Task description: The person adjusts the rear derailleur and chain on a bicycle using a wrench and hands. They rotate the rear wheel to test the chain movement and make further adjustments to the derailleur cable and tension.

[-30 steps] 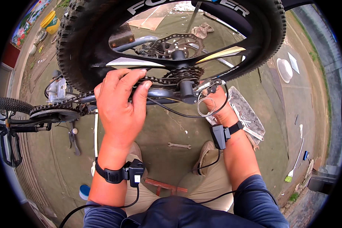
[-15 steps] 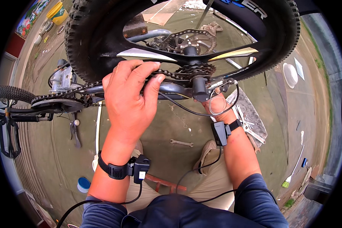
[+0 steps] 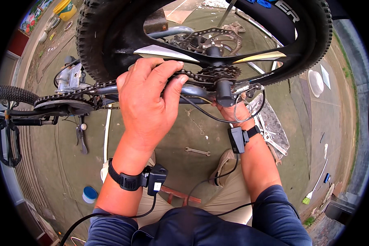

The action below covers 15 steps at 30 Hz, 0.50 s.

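Note:
A bicycle's black wheel (image 3: 106, 45) lies across the upper view, with brake disc (image 3: 227, 37), rear sprockets (image 3: 229, 70) and chain (image 3: 71, 92). My left hand (image 3: 147, 102) is closed at the chain beside the grey frame tube (image 3: 194, 91), thumb and fingertips pinched on the chain's upper run. My right hand (image 3: 233, 112) reaches beneath the derailleur (image 3: 242, 93), behind a coiled cable; its fingers are mostly hidden. Black devices with wires are strapped to both wrists.
Below lie a loose spanner (image 3: 197, 151), a metal tool tray (image 3: 269, 117), pliers-like tool (image 3: 81, 139) and blue-lidded tub (image 3: 89, 194). A brush (image 3: 315, 186) and white bowl (image 3: 315, 83) are at right, a yellow bucket (image 3: 63, 10) upper left.
The wheel and rear hub appear further right and slightly higher in view, and both hands have shifted upward, the left also rightward with the chain. The surroundings also shift slightly.

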Motion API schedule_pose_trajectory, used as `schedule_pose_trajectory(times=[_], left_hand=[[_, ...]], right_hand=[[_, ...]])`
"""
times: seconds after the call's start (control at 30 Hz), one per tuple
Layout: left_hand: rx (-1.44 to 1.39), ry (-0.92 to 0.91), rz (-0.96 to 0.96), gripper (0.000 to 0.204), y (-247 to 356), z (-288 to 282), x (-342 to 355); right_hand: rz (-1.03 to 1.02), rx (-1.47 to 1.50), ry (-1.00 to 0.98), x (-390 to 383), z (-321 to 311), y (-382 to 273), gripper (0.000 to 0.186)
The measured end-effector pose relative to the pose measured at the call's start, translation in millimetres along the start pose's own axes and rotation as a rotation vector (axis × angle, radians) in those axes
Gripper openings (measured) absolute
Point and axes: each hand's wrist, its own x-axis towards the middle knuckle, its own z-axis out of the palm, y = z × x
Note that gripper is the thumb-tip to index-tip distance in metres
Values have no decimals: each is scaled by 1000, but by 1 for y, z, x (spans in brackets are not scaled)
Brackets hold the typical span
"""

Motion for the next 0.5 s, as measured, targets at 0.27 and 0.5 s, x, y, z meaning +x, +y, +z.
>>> schedule_pose_trajectory(times=[0.27, 0.5], left_hand=[[6, 1, -22, 24, 2, 1, -1], [62, -4, -11, 23, 4, -1, 0]], right_hand=[[-95, -33, 109, -18, 2, -23, 29], [-175, -35, 52, -29, 11, -60, 29]])
